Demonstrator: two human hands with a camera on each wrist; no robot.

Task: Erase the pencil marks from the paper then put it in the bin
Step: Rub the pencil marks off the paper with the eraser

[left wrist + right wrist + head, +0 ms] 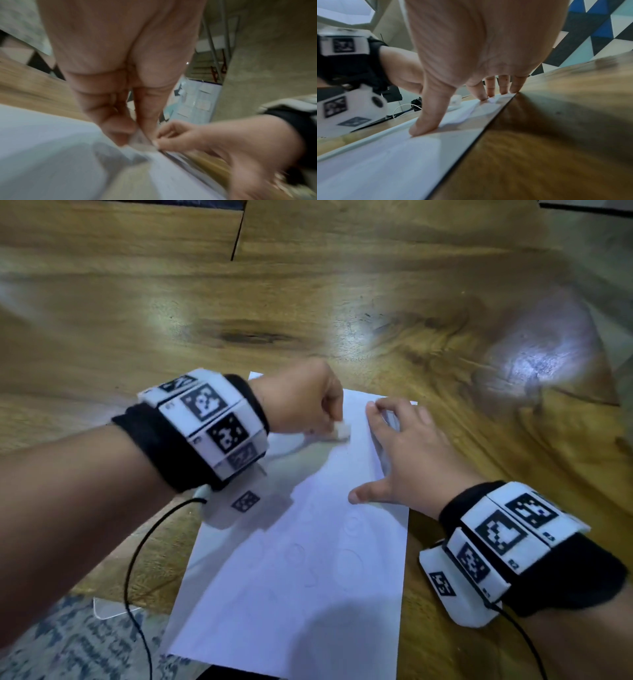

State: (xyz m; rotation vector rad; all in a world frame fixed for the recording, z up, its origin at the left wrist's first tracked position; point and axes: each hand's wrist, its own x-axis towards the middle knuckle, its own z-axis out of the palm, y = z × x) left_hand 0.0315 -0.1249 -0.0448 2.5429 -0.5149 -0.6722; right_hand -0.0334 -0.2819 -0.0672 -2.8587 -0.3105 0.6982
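Note:
A white sheet of paper (301, 594) lies on the wooden table (239, 302), with faint round pencil marks (349, 563) on its near half. My left hand (308, 402) pinches a small white eraser (342, 430) and holds it down on the far part of the sheet. My right hand (400, 450) lies spread on the paper's right edge, thumb (426, 121) and fingertips (489, 92) pressing it flat. In the left wrist view the left hand (130, 129) is blurred, with the eraser (137, 139) between its fingertips against the paper (42, 148). No bin is in view.
The paper's near end hangs past the table's front edge. A patterned rug (68, 645) lies below it on the left. Black cables run from both wristbands (137, 559). A white cable (402, 106) and dark items lie at the table's far side.

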